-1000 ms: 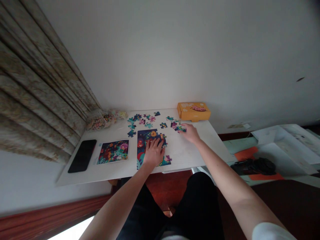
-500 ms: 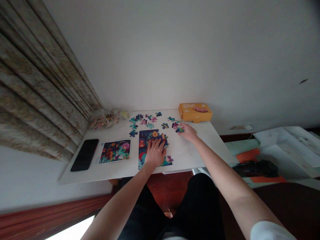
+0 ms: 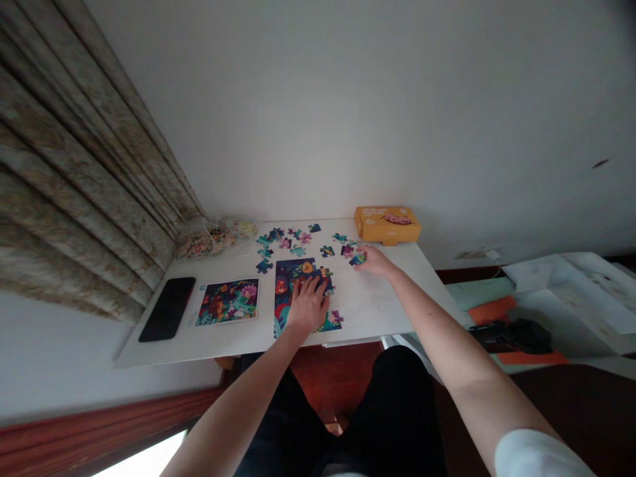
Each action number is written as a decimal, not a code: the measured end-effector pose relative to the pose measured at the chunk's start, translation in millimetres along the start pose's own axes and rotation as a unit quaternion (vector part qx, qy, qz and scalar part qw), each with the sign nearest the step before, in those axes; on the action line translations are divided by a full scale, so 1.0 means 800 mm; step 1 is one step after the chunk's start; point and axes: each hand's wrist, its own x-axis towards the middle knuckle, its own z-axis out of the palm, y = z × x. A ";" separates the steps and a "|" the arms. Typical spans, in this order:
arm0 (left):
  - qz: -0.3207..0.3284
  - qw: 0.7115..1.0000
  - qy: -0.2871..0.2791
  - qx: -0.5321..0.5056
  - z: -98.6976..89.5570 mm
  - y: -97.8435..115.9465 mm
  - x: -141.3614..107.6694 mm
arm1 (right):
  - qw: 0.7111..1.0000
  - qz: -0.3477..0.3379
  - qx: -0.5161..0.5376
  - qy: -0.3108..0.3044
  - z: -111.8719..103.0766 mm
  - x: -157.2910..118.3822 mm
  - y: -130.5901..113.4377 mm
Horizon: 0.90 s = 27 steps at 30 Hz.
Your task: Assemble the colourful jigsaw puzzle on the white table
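My left hand [image 3: 308,303] lies flat with its fingers spread on the partly assembled jigsaw puzzle [image 3: 284,271], a dark blue and red picture with a jagged right edge. Up and to the right, my right hand [image 3: 373,261] has its fingers closed on a green and blue puzzle piece [image 3: 356,259] at the table top. A purple puzzle piece [image 3: 346,250] lies just left of those fingers. Several loose puzzle pieces [image 3: 275,234] are scattered behind the puzzle. To its left lies a reference picture card [image 3: 228,301] with a similar design.
A yellow puzzle box [image 3: 388,225] stands at the table's back right, against the wall. A black phone [image 3: 167,309] lies at the left edge of the white table [image 3: 375,308]. Plastic bags of small colourful items [image 3: 206,240] sit in the back left corner, beside the curtain.
My right hand's fingers have drawn in slightly around the green and blue piece, apart from the purple one. The left hand stays on the puzzle.
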 end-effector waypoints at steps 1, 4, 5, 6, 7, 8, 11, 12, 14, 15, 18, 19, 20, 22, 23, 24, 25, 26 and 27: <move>-0.001 1.000 -0.001 0.000 0.000 0.000 0.000 | 1.000 0.007 0.018 -0.019 -0.003 0.002 -0.002; -0.001 1.000 -0.004 0.003 -0.001 0.001 0.000 | 0.994 0.027 0.079 -0.068 -0.014 0.002 -0.011; -0.001 1.000 -0.004 0.003 -0.001 0.001 0.000 | 0.991 0.032 0.103 -0.074 -0.017 -0.001 -0.014; -0.002 1.000 -0.005 0.003 -0.001 0.001 0.000 | 0.988 0.038 0.128 -0.073 -0.020 -0.005 -0.017; -0.003 1.000 -0.006 0.003 -0.001 0.001 0.000 | 0.985 0.044 0.152 -0.066 -0.021 -0.010 -0.020; -0.004 1.000 -0.006 0.002 -0.001 0.001 0.000 | 0.982 0.051 0.177 -0.052 -0.022 -0.015 -0.022; -0.004 1.000 -0.006 0.000 0.000 0.001 0.001 | 0.968 0.074 0.239 0.005 -0.018 -0.037 -0.026; -0.004 1.000 -0.007 -0.001 -0.001 0.001 0.001 | 0.962 0.082 0.258 0.023 -0.015 -0.046 -0.026; -0.005 1.000 -0.007 -0.001 -0.001 0.001 0.000 | 0.950 0.095 0.294 0.048 -0.008 -0.066 -0.025; -0.006 1.000 -0.008 0.000 -0.002 0.001 0.000 | 0.942 0.103 0.314 0.056 -0.004 -0.077 -0.023; -0.007 1.000 -0.007 0.004 -0.003 0.001 0.000 | 0.916 0.117 0.377 0.068 0.010 -0.111 -0.015; -0.006 1.000 -0.007 0.006 -0.003 0.002 0.000 | 0.909 0.118 0.394 0.070 0.015 -0.121 -0.012; -0.006 1.000 -0.007 0.008 -0.003 0.002 0.000 | 0.904 0.118 0.405 0.073 0.019 -0.131 -0.008; -0.005 1.000 -0.008 0.008 -0.003 0.001 0.000 | 0.904 0.117 0.403 0.079 0.026 -0.146 -0.002; -0.005 1.000 -0.009 0.008 -0.002 0.001 0.000 | 0.908 0.119 0.392 0.083 0.028 -0.152 0.001; -0.004 1.000 -0.009 0.007 -0.001 0.001 0.000 | 0.914 0.121 0.378 0.087 0.028 -0.156 0.004; -0.003 1.000 -0.007 0.007 -0.001 0.000 0.000 | 0.920 0.122 0.362 0.091 0.028 -0.159 0.006; -0.001 1.000 -0.005 0.007 0.000 -0.001 0.000 | 0.925 0.123 0.348 0.096 0.028 -0.162 0.007; 0.001 1.000 -0.003 0.008 0.001 -0.001 0.000 | 0.928 0.121 0.336 0.101 0.027 -0.164 0.009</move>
